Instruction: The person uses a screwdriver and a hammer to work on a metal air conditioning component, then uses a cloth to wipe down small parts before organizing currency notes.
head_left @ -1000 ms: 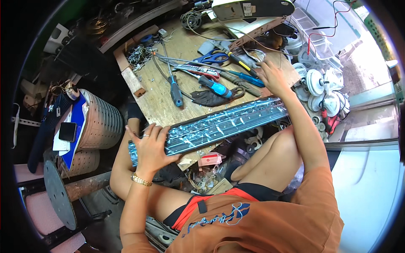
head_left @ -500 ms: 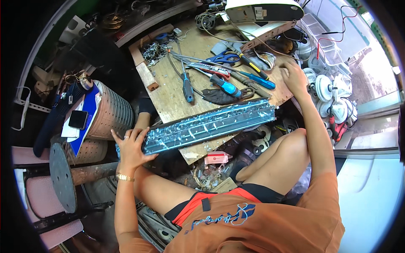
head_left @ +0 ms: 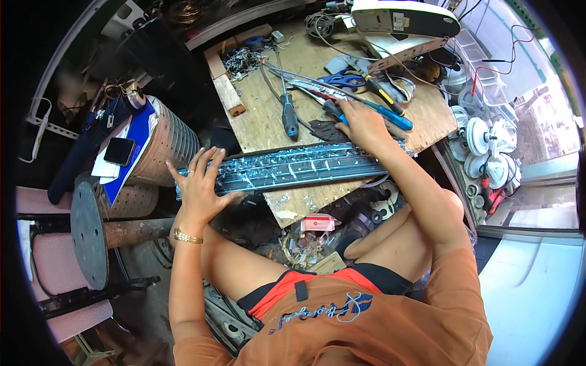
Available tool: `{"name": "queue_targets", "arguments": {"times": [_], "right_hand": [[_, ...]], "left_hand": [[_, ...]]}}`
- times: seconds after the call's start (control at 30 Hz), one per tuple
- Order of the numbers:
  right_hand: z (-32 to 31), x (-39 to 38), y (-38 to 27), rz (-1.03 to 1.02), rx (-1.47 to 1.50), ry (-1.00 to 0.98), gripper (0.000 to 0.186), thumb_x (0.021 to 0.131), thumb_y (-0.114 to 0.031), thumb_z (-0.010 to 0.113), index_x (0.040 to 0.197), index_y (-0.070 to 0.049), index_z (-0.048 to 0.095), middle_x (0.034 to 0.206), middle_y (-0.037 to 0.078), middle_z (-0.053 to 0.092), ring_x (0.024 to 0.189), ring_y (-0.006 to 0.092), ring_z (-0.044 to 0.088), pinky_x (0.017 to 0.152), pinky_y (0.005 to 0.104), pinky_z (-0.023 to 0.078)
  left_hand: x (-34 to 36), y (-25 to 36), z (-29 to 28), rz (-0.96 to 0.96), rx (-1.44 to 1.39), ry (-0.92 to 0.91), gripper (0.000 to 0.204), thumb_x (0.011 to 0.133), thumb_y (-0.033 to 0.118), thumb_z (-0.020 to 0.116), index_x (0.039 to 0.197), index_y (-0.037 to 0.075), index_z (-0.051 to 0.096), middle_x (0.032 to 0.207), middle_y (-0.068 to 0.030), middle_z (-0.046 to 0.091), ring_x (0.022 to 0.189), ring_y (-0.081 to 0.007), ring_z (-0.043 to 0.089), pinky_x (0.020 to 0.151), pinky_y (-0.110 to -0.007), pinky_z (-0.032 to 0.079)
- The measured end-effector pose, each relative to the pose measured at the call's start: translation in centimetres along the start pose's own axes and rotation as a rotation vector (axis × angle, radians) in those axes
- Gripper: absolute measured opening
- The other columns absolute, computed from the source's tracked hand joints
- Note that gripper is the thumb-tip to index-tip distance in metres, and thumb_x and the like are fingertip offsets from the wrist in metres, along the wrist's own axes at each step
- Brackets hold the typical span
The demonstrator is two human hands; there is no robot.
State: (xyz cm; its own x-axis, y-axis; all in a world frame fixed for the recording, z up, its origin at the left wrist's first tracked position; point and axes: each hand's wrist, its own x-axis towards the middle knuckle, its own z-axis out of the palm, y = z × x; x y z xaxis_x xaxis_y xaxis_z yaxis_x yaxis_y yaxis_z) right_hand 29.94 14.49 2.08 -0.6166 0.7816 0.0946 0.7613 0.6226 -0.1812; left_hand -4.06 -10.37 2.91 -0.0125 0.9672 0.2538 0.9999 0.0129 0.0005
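Observation:
A long dark grooved bar (head_left: 287, 173), covered in silvery-blue flakes and scraps, lies across the near edge of the wooden tabletop (head_left: 427, 119). My left hand (head_left: 201, 183) grips its left end, fingers over the top and thumb along the near side. On the tools behind the bar, my right hand (head_left: 364, 125) closes on the blue handle of a screwdriver (head_left: 334, 111); its palm side is hidden. Beside that hand lie a dark glove (head_left: 326, 130), another blue-and-black screwdriver (head_left: 289, 119), blue-handled scissors (head_left: 345, 78) and a yellow-and-black handled tool (head_left: 386, 96).
A pile of metal scraps (head_left: 242, 61) sits at the far left of the tabletop. A white device (head_left: 406, 21) stands at the back right. To the left, a phone (head_left: 119, 151) rests on a blue folder over a perforated drum (head_left: 174, 143). A pink-and-white box (head_left: 319, 222) lies below the table edge.
My right hand has moved left from the table's right edge onto the screwdriver handle. The bar has levelled out slightly, with my left hand still at its end. The whole view has shifted a little.

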Motion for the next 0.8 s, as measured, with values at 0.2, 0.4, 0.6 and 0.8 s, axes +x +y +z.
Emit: {"name": "queue_targets", "arguments": {"times": [0.2, 0.4, 0.6, 0.8], "right_hand": [[0.3, 1.6, -0.7, 0.015, -0.107, 0.234, 0.044, 0.088, -0.025, 0.077, 0.126, -0.009, 0.06, 0.116, 0.02, 0.067, 0.108, 0.0393, 0.067, 0.085, 0.0511, 0.056], [1.2, 4.8, -6.8, -0.095, 0.058, 0.358, 0.044, 0.085, -0.033, 0.079, 0.122, -0.013, 0.065, 0.121, 0.02, 0.064, 0.105, 0.0398, 0.067, 0.079, 0.0522, 0.059], [3.8, 6.4, -11.7, 0.028, 0.183, -0.089, 0.046, 0.085, -0.029, 0.076, 0.128, -0.014, 0.064, 0.118, 0.024, 0.066, 0.112, 0.0421, 0.068, 0.09, 0.05, 0.057], [-4.1, 3.3, -5.3, 0.241, 0.771, -0.145, 0.041, 0.094, -0.019, 0.061, 0.134, -0.011, 0.058, 0.115, 0.017, 0.071, 0.096, 0.0257, 0.068, 0.086, 0.0375, 0.053]], "left_hand": [[1.9, 2.6, 1.9, 0.031, -0.15, 0.077, 0.078, 0.079, 0.05, 0.084, 0.147, 0.02, 0.057, 0.145, -0.0004, 0.059, 0.143, -0.027, 0.049, 0.119, -0.077, 0.005], [3.4, 6.3, 4.9, 0.042, -0.284, 0.003, 0.107, 0.069, 0.061, 0.086, 0.152, 0.007, 0.046, 0.148, -0.0152, 0.056, 0.141, -0.0333, 0.051, 0.123, -0.072, 0.012], [3.8, 7.9, 5.3, 0.1, -0.33, -0.025, 0.105, 0.067, 0.065, 0.084, 0.147, 0.006, 0.051, 0.143, -0.0155, 0.058, 0.135, -0.0333, 0.053, 0.119, -0.065, 0.028], [3.3, 7.2, 5.1, 0.082, -0.355, -0.021, 0.101, 0.068, 0.065, 0.084, 0.145, 0.008, 0.054, 0.141, -0.0135, 0.059, 0.134, -0.0343, 0.053, 0.116, -0.059, 0.031]]}}
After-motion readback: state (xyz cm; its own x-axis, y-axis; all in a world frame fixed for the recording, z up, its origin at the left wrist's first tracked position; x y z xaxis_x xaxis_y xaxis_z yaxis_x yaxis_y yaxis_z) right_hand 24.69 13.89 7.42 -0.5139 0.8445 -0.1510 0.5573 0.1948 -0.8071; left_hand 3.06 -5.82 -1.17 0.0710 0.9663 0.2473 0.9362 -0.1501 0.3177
